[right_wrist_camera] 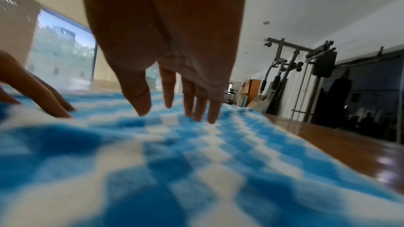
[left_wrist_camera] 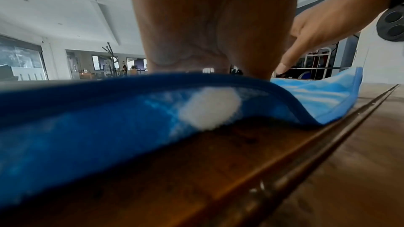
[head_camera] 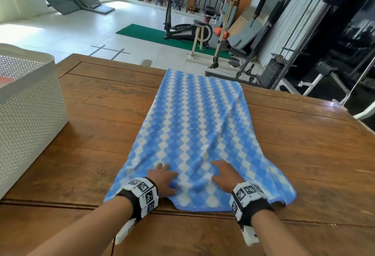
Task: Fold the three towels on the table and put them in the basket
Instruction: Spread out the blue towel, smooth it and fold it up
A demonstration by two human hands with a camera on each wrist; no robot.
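At the left edge of the brown wooden plank surface (head_camera: 97,129) stands the white perforated plastic basket (head_camera: 30,113). Something red shows low inside it, perhaps a towel already put away, but the wall cuts it off and I cannot tell.

The blue-and-white checked terry towel (head_camera: 192,129) lies lengthwise down the middle of the surface, from the near edge to the far edge, one layer thick or folded lengthwise; no cross fold is made yet. Judging by this, at least this towel remains to be folded and carried to the basket.

The left hand (head_camera: 162,178) rests on the towel's near end, fingers straight, its grip on nothing. The right hand (head_camera: 225,172) lies just beside it, flat, fingers spread, also gripping nothing.

A third towel is nowhere in view. The near left corner of the towel is blurred in the left wrist view.
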